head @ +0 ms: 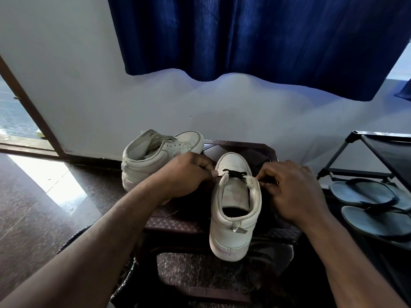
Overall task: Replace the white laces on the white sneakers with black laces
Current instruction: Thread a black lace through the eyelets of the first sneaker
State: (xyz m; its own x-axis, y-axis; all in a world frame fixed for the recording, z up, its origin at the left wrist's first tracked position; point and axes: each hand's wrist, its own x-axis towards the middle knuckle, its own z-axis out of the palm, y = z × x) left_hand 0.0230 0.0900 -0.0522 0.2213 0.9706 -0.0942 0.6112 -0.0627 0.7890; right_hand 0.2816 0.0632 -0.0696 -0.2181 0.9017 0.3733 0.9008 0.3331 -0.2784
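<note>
A white sneaker (233, 221) stands on a dark plastic stool (178, 221), toe pointing away from me. A black lace (235, 173) crosses its lowest eyelets near the toe. My left hand (186, 174) pinches the left eyelet flap and that end of the lace. My right hand (287, 187) pinches the lace's other end at the right eyelet flap. The second white sneaker (155, 156) lies at the stool's back left with bare eyelets, partly behind my left hand.
A black shoe rack (378, 165) stands to the right with two dark flip-flops (373, 205) on its lower shelf. A blue curtain (255, 36) hangs on the wall behind. Dark cloth (258, 158) lies on the stool behind the near sneaker. An open doorway (17, 121) is at the left.
</note>
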